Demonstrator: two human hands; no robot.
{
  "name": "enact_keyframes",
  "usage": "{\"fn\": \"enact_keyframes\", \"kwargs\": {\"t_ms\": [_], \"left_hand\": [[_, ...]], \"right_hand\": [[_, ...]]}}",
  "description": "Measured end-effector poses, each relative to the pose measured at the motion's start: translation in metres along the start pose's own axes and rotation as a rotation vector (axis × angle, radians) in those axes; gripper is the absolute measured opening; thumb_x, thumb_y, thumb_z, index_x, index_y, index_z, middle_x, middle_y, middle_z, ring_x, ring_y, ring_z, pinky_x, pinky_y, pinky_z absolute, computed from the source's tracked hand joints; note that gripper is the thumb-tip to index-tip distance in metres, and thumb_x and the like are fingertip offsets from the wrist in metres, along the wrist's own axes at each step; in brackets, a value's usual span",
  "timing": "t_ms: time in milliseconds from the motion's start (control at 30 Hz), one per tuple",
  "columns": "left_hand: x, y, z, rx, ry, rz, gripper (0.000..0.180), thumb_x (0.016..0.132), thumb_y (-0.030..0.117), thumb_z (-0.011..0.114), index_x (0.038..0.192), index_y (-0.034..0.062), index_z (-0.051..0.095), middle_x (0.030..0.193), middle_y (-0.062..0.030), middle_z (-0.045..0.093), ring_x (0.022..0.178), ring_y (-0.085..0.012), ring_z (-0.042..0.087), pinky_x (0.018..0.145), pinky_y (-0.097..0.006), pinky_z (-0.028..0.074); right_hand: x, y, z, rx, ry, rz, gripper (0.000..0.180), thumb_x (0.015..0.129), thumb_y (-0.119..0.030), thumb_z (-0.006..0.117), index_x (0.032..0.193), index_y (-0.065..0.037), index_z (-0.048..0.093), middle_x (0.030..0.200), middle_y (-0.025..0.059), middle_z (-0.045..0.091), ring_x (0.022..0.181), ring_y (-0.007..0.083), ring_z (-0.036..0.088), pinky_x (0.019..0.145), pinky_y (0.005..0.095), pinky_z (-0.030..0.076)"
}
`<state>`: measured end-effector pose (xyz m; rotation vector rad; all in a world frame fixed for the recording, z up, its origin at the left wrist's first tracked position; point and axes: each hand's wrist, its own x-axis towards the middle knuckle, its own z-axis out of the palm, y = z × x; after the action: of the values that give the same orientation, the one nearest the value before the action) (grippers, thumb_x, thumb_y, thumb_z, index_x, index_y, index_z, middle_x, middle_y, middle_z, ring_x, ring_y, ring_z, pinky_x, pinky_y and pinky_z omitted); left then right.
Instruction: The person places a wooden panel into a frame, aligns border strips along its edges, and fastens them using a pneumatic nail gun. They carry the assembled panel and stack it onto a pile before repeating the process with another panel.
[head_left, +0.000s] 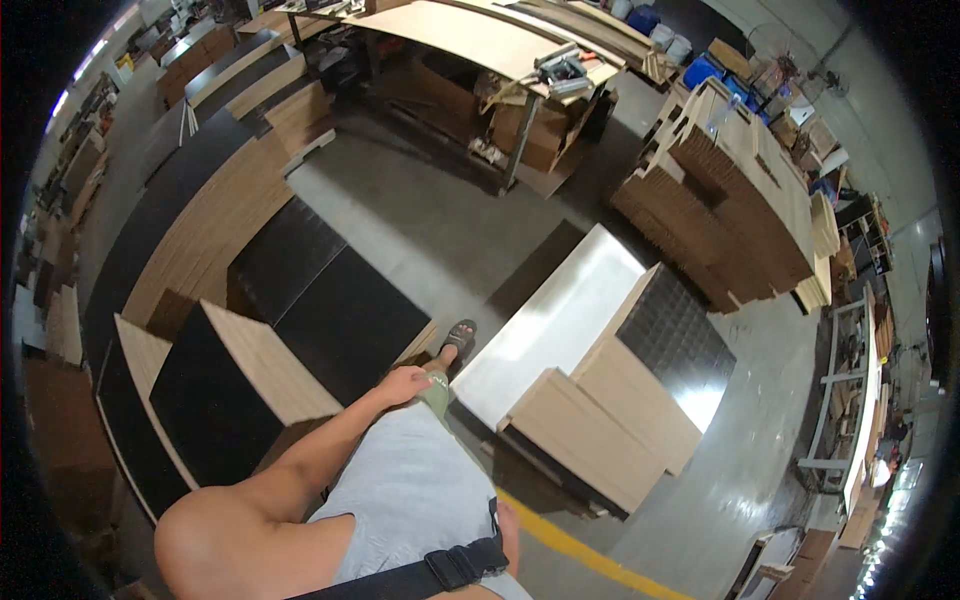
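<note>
My left hand (405, 383) hangs beside my shorts (436, 392), its fingers loosely stretched and nothing in them. Close to that hand lies a stack of black panels (350, 325). Further left, several black-faced boards with wood-coloured edges (255, 365) stand on edge. At my right side only a sliver of my right hand or forearm (509, 530) shows past the grey shirt; its fingers are hidden. To the right of my foot lies a stack with a white glossy panel (555, 325), wood-coloured boards (590, 435) and a dark shiny panel (675, 345).
A worktable (450, 35) with power tools (565, 72) on it stands ahead. At the far right rises a tall stack of brown boards (715, 195). A yellow line (580, 552) marks the grey floor. Long stacked boards (210, 215) run along the left.
</note>
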<state>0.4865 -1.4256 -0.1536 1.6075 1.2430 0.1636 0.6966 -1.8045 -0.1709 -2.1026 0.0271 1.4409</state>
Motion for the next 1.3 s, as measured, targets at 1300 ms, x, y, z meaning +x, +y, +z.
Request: {"fn": "enact_keyframes", "kwargs": {"t_ms": [1300], "left_hand": [[0.478,0.068,-0.257,-0.374,0.474,-0.712,0.046,0.095,0.044,0.060,0.116,0.0039,0.070,0.119,-0.0206,0.068,0.113,-0.0326,0.064,0.097,-0.042,0.048]], "right_hand": [[0.421,-0.898,0.145,-0.229,-0.435,-0.119,0.018,0.096,-0.021,0.061,0.111,-0.010,0.064,0.093,0.0028,0.066,0.073,0.0111,0.062,0.063,0.0302,0.051]]}}
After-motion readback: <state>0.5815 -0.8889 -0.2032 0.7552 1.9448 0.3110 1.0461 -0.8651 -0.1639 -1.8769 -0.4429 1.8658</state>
